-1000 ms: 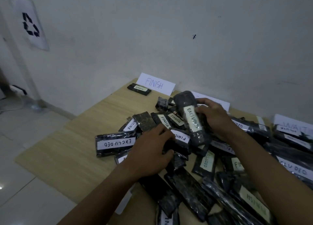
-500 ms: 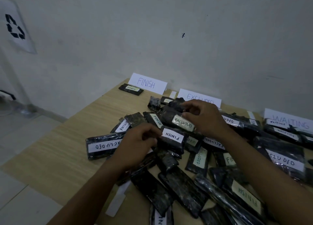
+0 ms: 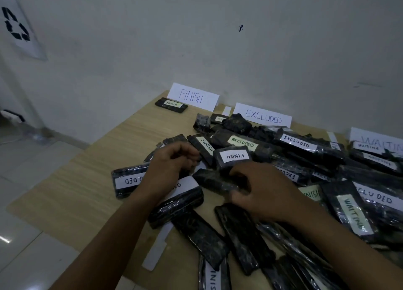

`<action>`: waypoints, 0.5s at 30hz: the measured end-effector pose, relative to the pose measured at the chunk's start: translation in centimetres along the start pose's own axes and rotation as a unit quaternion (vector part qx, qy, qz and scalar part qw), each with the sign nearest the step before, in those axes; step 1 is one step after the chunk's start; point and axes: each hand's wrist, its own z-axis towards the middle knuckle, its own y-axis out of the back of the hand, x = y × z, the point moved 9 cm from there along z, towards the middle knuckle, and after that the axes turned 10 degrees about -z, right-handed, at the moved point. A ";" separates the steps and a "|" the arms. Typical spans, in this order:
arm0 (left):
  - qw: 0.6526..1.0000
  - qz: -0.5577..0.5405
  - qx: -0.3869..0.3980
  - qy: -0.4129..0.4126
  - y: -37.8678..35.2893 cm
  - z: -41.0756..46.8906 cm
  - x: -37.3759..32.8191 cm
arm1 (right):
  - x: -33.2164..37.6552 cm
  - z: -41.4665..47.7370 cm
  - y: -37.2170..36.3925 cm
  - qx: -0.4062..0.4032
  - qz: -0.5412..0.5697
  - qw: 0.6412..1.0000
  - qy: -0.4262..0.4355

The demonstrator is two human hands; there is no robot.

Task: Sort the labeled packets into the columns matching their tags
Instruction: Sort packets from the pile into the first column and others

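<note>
A heap of black wrapped packets with white or green tags covers the wooden table. Against the wall stand three cards: FINISH, EXCLUDED and WAITING. One FINISH packet lies alone before the FINISH card. A green-tagged EXCLUDED packet lies free on the heap below the EXCLUDED card. My right hand grips a black packet with no visible tag in the middle. My left hand hovers with curled fingers over packets at the heap's left; what it holds is hidden.
A loose white paper strip lies near the table's front edge. A recycling sign hangs on the wall at far left. Tiled floor lies beyond the table's left edge. Packets tagged WAITING fill the right side.
My right hand let go of the green-tagged EXCLUDED packet near the EXCLUDED card and drew back to a nearer black packet. My left hand stayed on the heap's left side.
</note>
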 end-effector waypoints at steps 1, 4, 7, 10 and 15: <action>1.000 -0.001 -0.003 0.001 0.0 0.0 0.0 | -0.8 0.1 0.4 -0.016 0.034 0.999 -0.021; 1.000 0.002 -0.006 0.002 -0.1 -0.1 0.0 | -3.2 0.5 0.5 -0.051 0.147 0.985 -0.077; 0.999 0.046 0.001 0.002 -0.2 0.0 0.2 | -5.2 0.7 -0.5 -0.032 0.276 0.951 -0.135; 0.995 0.102 0.020 0.011 -0.5 -0.1 0.6 | -5.7 0.4 -0.9 -0.020 0.362 0.919 -0.157; 0.988 0.152 0.038 -0.002 -1.1 -0.4 0.6 | -6.0 0.1 -0.7 -0.024 0.412 0.896 -0.167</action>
